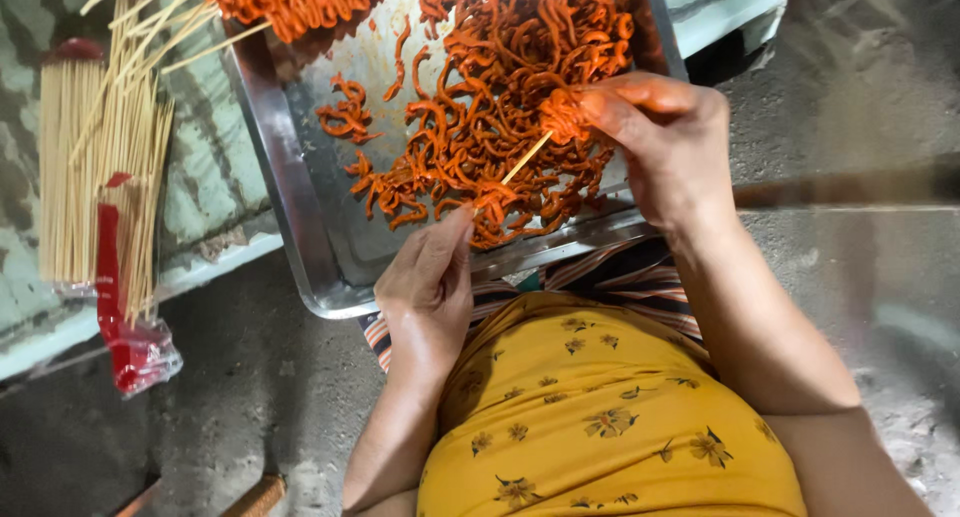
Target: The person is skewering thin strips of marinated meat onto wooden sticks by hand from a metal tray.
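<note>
A steel tray [290,187] holds a heap of orange marinated meat strips [500,87]. My right hand [665,147] pinches a bunched strip [560,115] threaded on a thin bamboo skewer [526,158]. My left hand [430,282] sits at the tray's near edge, fingertips closed on the skewer's lower end beside another strip [495,199]. Finished skewers loaded with orange meat [290,2] lie across the tray's far left corner.
A bundle of bare bamboo skewers [95,167] lies on a pale green surface left of the tray, partly in a red and clear plastic wrapper [125,327]. Grey concrete floor [860,97] surrounds everything. My lap in yellow flowered cloth [600,407] is below the tray.
</note>
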